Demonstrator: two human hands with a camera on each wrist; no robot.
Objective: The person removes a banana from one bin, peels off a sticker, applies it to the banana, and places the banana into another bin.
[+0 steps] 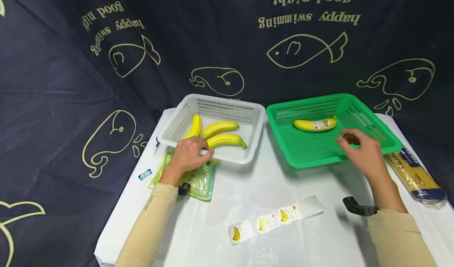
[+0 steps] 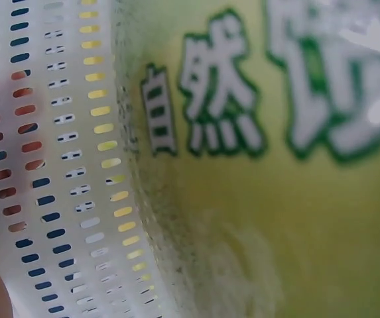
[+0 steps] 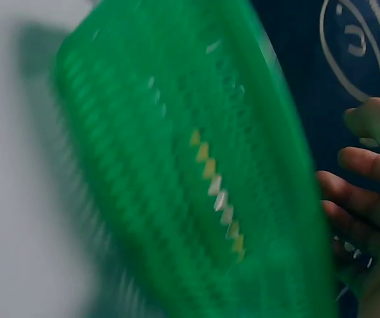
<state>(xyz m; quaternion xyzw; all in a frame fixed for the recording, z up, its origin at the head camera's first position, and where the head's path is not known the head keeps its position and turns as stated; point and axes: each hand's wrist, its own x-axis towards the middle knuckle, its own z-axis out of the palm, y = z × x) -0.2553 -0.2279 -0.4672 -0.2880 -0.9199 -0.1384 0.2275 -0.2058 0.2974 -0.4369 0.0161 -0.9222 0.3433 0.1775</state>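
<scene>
Blurred green basket fills view – right hand fingers loosely curled beside rim, dark cloth behind

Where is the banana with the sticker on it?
In the head view, the stickered yellow banana lies alone inside the green plastic basket on the right, just beyond the right hand.

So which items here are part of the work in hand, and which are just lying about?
In use: white basket with three bananas, left hand at the nearest; green basket holding a labelled banana; right hand; sticker strip.

Lying about: green-yellow bag, spaghetti packet.
</scene>
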